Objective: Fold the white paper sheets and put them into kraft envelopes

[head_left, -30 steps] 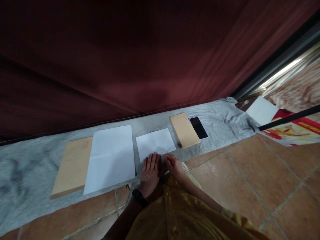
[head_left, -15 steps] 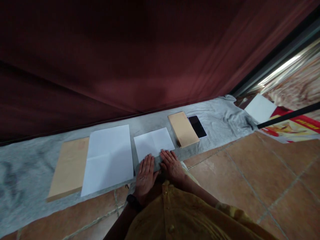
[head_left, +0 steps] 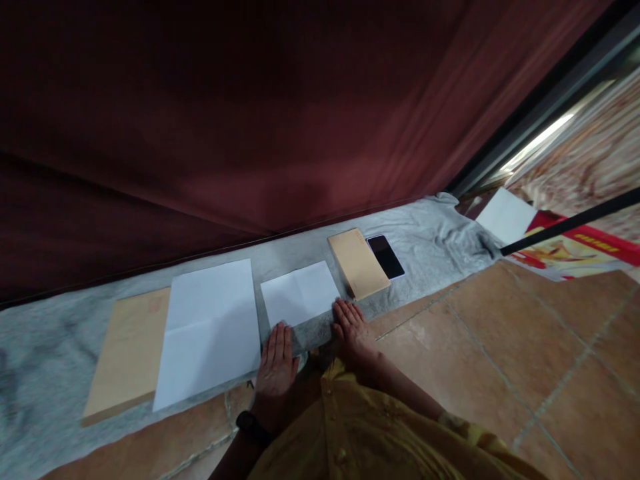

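A small folded sheet of white paper (head_left: pixel 301 292) lies flat on a grey cloth (head_left: pixel 425 233). My left hand (head_left: pixel 277 363) rests flat at the paper's near left corner, fingers stretched out and pointing away from me. At the near right corner lies my right hand (head_left: pixel 353 330), palm down, its fingers also extended. Neither hand holds anything. Left of the small paper is a larger white sheet (head_left: pixel 210 327) with a crease across it, overlapping a stack of tan envelopes (head_left: pixel 127 353). To the right sit smaller tan envelopes (head_left: pixel 359 262), beside a dark-screened phone (head_left: pixel 386 257).
A dark red curtain (head_left: pixel 225 133) hangs behind the cloth-covered strip. Brown floor tiles (head_left: pixel 450 360) lie on my side. At the right are a red and yellow printed box (head_left: pixel 575 243), a white panel (head_left: pixel 507 217) and a slanting black bar (head_left: pixel 575 221).
My hands have moved apart along the paper's near edge, the left one leftward and the right one toward the right corner. The view has shifted slightly.
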### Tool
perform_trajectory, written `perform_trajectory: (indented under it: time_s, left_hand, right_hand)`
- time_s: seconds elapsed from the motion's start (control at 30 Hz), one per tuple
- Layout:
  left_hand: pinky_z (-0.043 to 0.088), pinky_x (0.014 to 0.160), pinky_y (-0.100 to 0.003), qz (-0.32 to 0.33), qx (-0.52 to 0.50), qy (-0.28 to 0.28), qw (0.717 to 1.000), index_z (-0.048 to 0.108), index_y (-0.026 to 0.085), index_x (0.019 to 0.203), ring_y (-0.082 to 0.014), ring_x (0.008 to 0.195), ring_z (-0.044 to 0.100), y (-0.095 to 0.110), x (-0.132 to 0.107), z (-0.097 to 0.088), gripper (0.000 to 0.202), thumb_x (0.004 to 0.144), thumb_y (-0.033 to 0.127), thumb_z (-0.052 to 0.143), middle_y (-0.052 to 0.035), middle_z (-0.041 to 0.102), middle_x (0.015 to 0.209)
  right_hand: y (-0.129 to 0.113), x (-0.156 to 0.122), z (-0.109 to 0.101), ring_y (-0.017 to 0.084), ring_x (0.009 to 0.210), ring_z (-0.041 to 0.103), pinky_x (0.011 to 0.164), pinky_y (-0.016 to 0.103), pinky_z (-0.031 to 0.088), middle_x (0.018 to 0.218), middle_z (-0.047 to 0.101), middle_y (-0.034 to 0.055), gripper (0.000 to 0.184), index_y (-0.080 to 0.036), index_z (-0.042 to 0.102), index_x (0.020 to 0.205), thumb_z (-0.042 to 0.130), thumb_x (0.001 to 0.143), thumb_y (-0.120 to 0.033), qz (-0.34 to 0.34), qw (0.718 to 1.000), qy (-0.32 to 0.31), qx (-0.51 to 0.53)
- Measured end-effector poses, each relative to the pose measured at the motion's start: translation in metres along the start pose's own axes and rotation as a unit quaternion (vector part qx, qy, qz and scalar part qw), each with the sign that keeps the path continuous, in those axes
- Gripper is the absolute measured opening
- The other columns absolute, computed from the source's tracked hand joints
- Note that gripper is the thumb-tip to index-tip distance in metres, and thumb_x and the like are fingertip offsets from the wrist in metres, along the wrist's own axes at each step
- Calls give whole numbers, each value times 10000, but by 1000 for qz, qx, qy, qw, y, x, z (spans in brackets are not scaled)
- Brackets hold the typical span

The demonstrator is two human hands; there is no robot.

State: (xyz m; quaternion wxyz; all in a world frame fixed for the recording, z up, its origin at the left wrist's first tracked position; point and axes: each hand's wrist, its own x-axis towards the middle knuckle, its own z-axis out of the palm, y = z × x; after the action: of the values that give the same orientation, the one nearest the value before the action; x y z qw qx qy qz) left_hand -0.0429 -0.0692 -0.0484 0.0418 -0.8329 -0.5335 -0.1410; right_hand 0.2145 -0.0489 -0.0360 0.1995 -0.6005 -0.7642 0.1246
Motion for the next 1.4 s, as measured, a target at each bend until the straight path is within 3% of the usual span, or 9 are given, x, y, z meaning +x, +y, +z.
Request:
perform_trajectory:
  time_s: [0.43,0.6,0.73,0.9,1.03,1.23,1.4]
  left_hand:
    - [382,1173,-500,-45,-16,-5,999,45,123,1611,-331,1493,335,3,-7,0,758,972,282,420,-180,306,1632]
    - [377,1168,-539,-55,-10,4,998,98,77,1605,-358,1471,369,3,-6,-6,770,974,356,441,-224,324,1613]
    - [369,1179,-527,-42,-28,-10,999,161,82,1598,-338,1489,339,15,8,-12,765,974,409,461,-208,337,1613]
    - [355,1203,-481,13,-55,-39,998,267,99,1573,-288,1509,309,42,38,-11,673,981,358,456,-172,355,1613]
    - [334,1215,-503,30,-56,-63,996,338,123,1548,-296,1516,289,49,47,-7,641,950,290,499,-155,333,1627]
    - [294,1235,-509,37,-61,-70,995,305,114,1559,-280,1540,215,44,40,-2,722,862,121,493,-145,303,1641]
    - [302,1230,-489,44,-72,-50,995,233,86,1579,-265,1523,274,40,33,4,741,880,147,472,-165,351,1615]
  right_hand:
    - [4,-5,-2,268,1468,364,1197,527,322,1548,451,171,517,-102,393,1527,397,1031,-247,-7,1000,18,-2]
    - [5,-6,3,272,1461,378,1195,527,327,1553,449,154,538,-135,367,1546,407,1022,-250,-7,1000,29,-4]
    - [4,-6,4,280,1464,371,1192,533,331,1551,448,162,541,-121,372,1543,407,1019,-247,-2,999,32,-10]
    - [3,-6,2,287,1463,372,1187,545,339,1543,458,167,549,-118,377,1544,411,1008,-234,-2,1000,30,-7]
    - [2,-6,-1,292,1451,394,1182,553,346,1550,450,163,546,-133,374,1545,407,1011,-238,-1,1000,31,-4]
    - [-16,11,1,286,1472,360,1180,553,351,1560,442,142,505,-160,421,1520,417,1024,-255,-72,997,-16,9]
    - [-30,27,4,253,1480,345,1214,514,307,1555,452,131,502,-171,427,1519,435,1029,-278,-118,992,-48,9]
